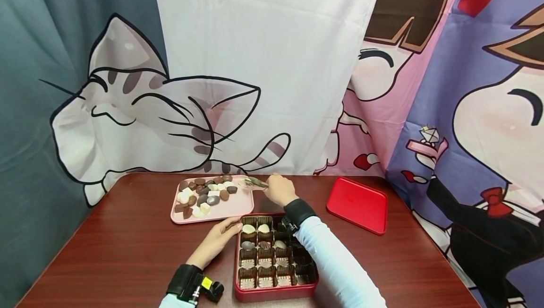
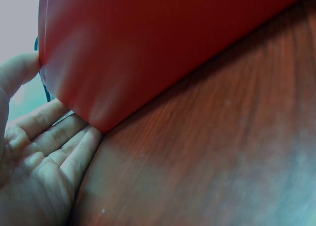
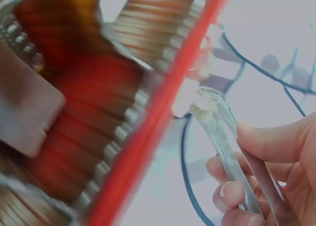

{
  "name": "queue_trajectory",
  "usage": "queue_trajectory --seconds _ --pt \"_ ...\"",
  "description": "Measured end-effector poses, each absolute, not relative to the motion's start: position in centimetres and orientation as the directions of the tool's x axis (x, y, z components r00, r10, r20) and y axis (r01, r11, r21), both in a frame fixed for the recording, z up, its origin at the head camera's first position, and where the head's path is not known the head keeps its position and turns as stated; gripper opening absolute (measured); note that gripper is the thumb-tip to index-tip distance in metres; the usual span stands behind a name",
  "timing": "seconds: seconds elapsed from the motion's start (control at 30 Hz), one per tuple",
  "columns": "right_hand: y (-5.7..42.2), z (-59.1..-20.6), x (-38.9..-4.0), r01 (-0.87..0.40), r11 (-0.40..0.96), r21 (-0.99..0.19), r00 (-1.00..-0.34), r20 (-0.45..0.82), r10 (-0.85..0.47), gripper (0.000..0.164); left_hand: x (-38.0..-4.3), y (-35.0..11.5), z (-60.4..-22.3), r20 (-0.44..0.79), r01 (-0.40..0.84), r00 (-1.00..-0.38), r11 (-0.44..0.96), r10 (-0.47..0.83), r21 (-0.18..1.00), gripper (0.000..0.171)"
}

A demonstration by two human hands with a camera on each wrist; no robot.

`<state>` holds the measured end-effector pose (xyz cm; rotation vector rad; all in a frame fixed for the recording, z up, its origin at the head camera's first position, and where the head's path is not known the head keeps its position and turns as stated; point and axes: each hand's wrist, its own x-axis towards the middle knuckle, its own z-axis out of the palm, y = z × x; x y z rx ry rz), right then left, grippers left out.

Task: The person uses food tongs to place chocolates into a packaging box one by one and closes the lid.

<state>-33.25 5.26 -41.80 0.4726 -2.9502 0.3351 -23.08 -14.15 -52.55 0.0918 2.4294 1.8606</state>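
Observation:
My right hand grips metal tongs past the far edge of the box, their tips at the right end of the pink tray. A pale blur shows at the tips in the right wrist view; I cannot tell whether a piece is between them. Assorted chocolates in brown, white and grey lie on the tray. My left hand touches the left side of the red box, straight fingers against its wall and thumb at its rim. Several chocolates sit in the box's far compartments. My right forearm hides part of its right side.
On the right of the brown table lies a red lid. A curtain printed with cartoon figures hangs behind the table. The tray stands beyond the box, to its left.

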Motion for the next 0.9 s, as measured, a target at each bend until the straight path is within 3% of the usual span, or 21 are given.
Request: queue_trajectory --seconds 0.33,0.63,0.9 --pt "10.2 -37.6 -32.4 -0.309 0.875 -0.373 -0.948 0.192 -0.253 0.025 -23.2 -14.1 -52.8 -0.021 0.003 -0.996 0.26 0.09 0.966 0.05" --pt "14.6 -35.7 -29.7 -0.368 0.85 -0.378 -0.928 0.201 -0.313 0.029 -23.0 -14.1 -52.7 -0.024 0.003 -0.995 0.273 0.095 0.962 0.051" --pt "17.4 -35.6 -26.8 -0.385 0.835 -0.393 -0.918 0.071 -0.39 0.025 -23.0 -14.2 -52.6 -0.027 0.001 -0.995 0.264 0.1 0.965 0.052"
